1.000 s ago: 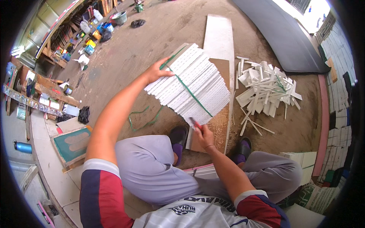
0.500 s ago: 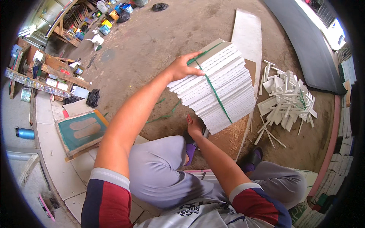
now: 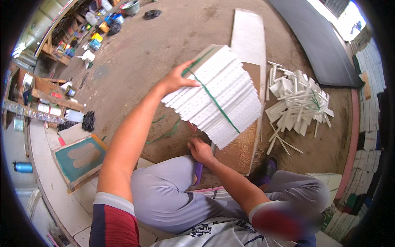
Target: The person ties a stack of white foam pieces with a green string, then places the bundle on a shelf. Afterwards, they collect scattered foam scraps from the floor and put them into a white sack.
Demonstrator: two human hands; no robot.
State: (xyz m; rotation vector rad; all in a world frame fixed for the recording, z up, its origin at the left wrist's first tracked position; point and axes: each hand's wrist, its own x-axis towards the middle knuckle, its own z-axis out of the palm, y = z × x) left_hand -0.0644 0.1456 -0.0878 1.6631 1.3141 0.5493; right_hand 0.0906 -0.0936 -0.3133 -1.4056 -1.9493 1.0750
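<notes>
A thick bundle of white foam-like sheets (image 3: 224, 94), with rows of small perforations and ragged stepped edges, is tilted up in front of me. Green string (image 3: 214, 100) is tied around it. My left hand (image 3: 176, 79) is closed on the bundle's upper left edge, thumb over the front and fingers behind. Below the bundle's lower left corner is my right hand (image 3: 201, 151), low by my knee, fingers loosely bent and nothing visible in them. Just beyond its fingertips lies a small red object (image 3: 192, 127), partly hidden by the bundle; its kind is unclear.
A brown board (image 3: 238, 150) with shavings lies under the bundle. White offcuts (image 3: 300, 101) are heaped on the right, near a long dark sheet (image 3: 319, 43). A framed screen with sole shapes (image 3: 80, 158) rests at left. Loose green string (image 3: 166, 133) lies on the floor.
The bundle and my left hand have shifted left in view. My right hand has drawn back toward my knee, and the red object that was at its fingers is now apart from it.
</notes>
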